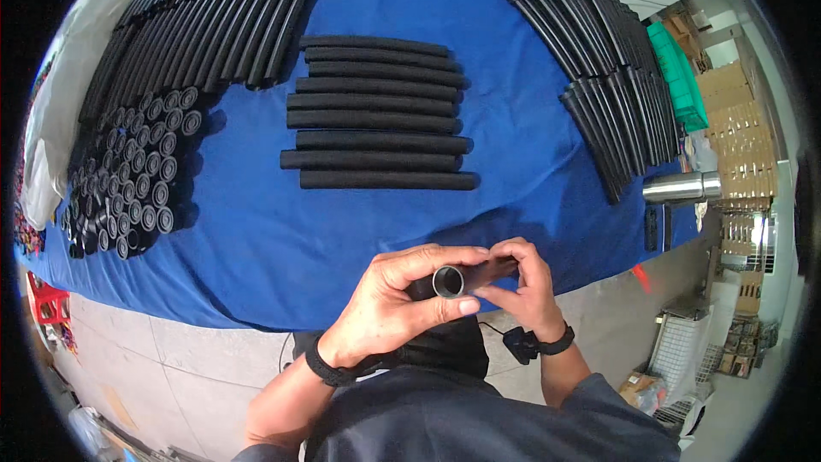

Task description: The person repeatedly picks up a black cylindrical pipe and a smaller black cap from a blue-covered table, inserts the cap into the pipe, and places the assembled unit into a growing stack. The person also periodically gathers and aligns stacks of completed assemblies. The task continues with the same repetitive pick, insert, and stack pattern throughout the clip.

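Dark tube (476, 276) is gripped, left hand (402, 291) at its open end, right hand (524, 281) farther along, near the edge of the blue cloth (231, 222).

Both hands (386, 293) close together, half-curled

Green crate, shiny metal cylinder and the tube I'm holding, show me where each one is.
Green crate (676, 77): head view, on the middle of its visible side.
Shiny metal cylinder (672, 188): head view, on its curved side.
Held tube (476, 275): head view, on its body just behind the open end.
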Available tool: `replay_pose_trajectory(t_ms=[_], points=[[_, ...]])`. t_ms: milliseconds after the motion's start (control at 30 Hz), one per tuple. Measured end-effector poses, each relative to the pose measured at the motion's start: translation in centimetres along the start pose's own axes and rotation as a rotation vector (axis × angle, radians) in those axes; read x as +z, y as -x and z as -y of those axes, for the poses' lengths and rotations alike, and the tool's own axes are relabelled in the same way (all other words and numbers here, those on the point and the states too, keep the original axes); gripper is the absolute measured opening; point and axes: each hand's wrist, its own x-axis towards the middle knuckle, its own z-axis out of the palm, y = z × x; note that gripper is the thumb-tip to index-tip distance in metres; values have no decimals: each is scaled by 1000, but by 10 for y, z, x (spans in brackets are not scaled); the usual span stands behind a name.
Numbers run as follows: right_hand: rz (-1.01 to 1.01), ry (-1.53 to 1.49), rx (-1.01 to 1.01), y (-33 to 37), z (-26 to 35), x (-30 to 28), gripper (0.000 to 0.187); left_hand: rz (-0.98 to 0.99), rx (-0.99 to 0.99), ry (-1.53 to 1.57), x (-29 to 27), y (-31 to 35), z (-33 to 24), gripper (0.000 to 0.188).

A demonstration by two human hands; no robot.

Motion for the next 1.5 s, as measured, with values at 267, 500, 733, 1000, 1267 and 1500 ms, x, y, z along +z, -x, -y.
replay_pose_trajectory(t_ms=[267,500,733,1000,1267,1500], points=[[256,23,114,-8,15,-13,36,-37,-90,-25,-18,13,-3,51],[178,35,170,2,4,-9,40,-70,-166,188,-21,16,18,49],[249,92,84,-13,11,-27,42,-11,-89,187,-14,14,21,52],[273,77,118,-8,10,-22,49,36,-75,202,-13,15,21,52],[84,541,-210,-23,41,-11,41,28,-20,280,-4,15,18,49],[-492,-716,3,-18,36,-28,37,162,-345,71,-6,10,36,34]])
